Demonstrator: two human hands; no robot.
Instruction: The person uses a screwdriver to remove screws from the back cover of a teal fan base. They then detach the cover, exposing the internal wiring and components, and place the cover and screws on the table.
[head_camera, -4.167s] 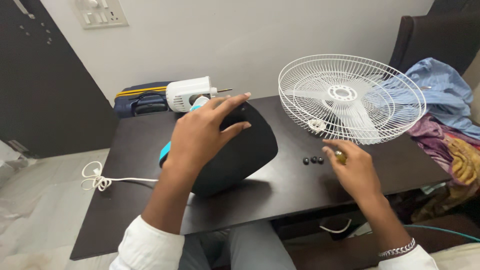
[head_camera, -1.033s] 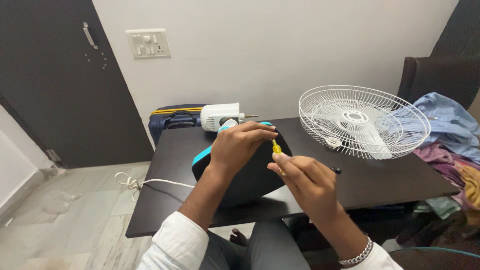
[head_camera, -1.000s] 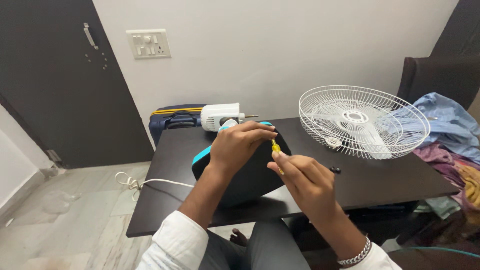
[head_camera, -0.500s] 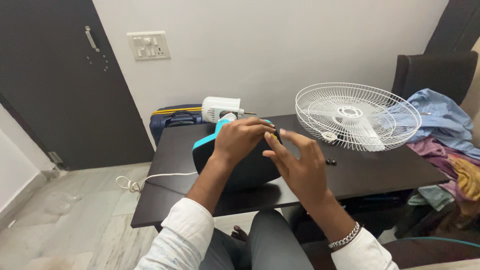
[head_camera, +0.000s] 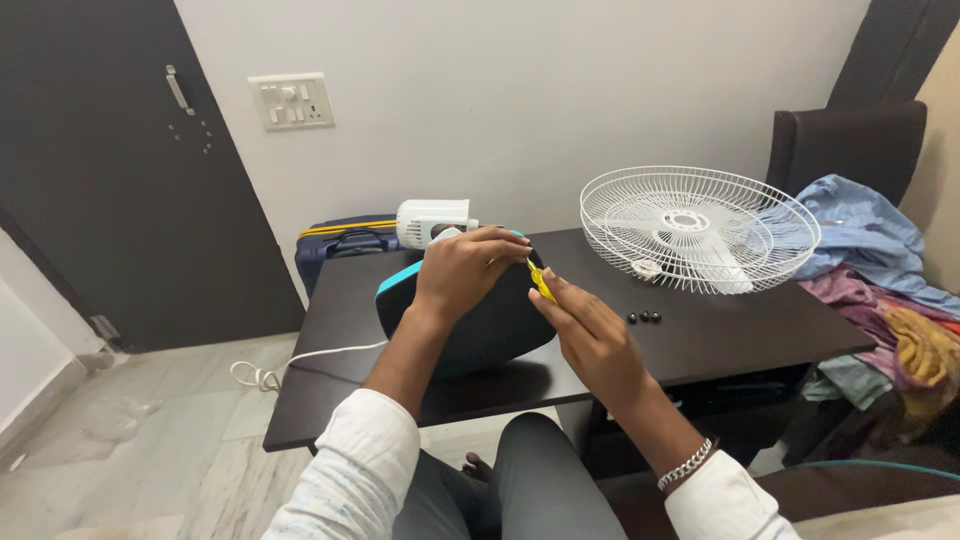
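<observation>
On the dark desk (head_camera: 720, 350) in front of me, my left hand (head_camera: 465, 272) grips the top of the black fan base (head_camera: 480, 325) with its blue edge, tilted up. My right hand (head_camera: 590, 335) pinches a small yellow screwdriver (head_camera: 541, 282), tip at the base's top edge beside my left fingers. Three small black caps (head_camera: 643, 317) lie near the white fan grille (head_camera: 697, 226). White motor (head_camera: 432, 220) sits behind the base.

soft even indoor light, sharp focus
</observation>
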